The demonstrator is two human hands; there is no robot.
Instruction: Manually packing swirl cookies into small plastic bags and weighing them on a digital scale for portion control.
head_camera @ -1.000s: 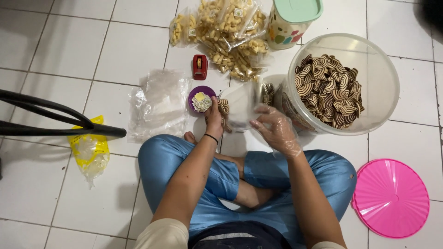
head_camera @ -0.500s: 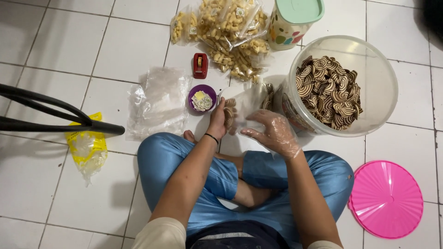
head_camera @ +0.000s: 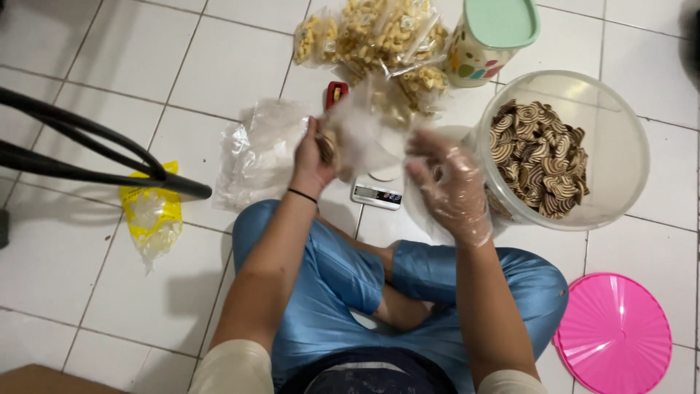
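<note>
While the left hand (head_camera: 313, 157) pinches one clear bag (head_camera: 361, 135), the gloved right hand (head_camera: 452, 186) hovers spread.

2 hands: left hand (head_camera: 312, 157) bare, right hand (head_camera: 450, 186) gloved. 1 clear tub (head_camera: 620, 157) of striped biscuits, 1 pink lid (head_camera: 614, 334), 1 green-lidded jar (head_camera: 490, 33), 1 small scale (head_camera: 376, 195), 1 yellow bag (head_camera: 152, 215), 1 red stapler (head_camera: 335, 93).
</note>
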